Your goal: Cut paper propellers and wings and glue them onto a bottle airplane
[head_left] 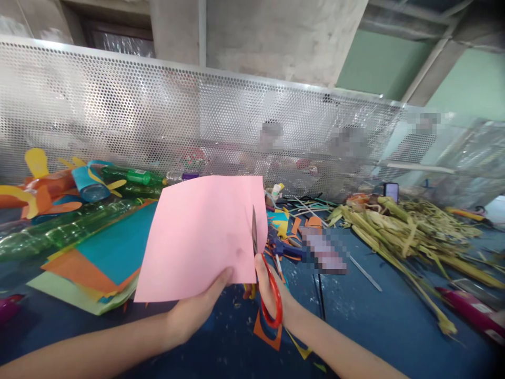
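A sheet of pink paper (201,237) is held up above the table by my left hand (201,308). The thumb lies on its near face at the lower edge, and the other fingers are hidden behind it. My right hand (272,295) grips red-handled scissors (277,308) at the sheet's right side. Their pointed blade rises along the front of the paper, with a narrow strip of pink to its right. I cannot see the second blade, which is behind the sheet.
Stacked coloured paper (118,247) and green plastic bottles (71,223) lie at the left. A blue glue gun (286,248), a phone (325,250) and paper scraps (270,331) are near the right hand. Dried stalks (394,237) spread farther right. Behind stands a perforated metal screen (158,105).
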`<move>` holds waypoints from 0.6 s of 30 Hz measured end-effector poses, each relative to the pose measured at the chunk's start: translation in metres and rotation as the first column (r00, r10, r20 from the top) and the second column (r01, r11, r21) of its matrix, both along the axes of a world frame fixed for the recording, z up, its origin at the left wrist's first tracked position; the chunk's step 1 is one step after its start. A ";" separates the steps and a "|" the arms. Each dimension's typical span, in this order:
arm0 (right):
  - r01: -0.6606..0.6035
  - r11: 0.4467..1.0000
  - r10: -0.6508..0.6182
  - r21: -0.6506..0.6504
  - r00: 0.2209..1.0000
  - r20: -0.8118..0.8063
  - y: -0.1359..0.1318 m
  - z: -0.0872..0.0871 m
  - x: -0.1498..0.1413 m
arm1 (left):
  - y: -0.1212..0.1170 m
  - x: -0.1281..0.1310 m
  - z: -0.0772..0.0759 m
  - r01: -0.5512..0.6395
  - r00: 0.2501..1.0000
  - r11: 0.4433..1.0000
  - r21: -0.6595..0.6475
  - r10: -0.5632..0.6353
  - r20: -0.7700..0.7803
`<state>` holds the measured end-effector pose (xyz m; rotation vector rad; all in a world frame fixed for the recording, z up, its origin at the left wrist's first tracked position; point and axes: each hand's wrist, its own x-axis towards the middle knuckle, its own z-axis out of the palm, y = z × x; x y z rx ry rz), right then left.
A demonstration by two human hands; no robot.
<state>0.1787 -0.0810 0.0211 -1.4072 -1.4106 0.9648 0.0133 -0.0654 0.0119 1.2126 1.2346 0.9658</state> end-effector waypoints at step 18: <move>-0.021 0.999 0.024 0.024 0.994 -0.105 0.000 -0.002 -0.006 | 0.000 -0.001 -0.006 0.039 0.992 0.998 0.056 -0.032 -0.118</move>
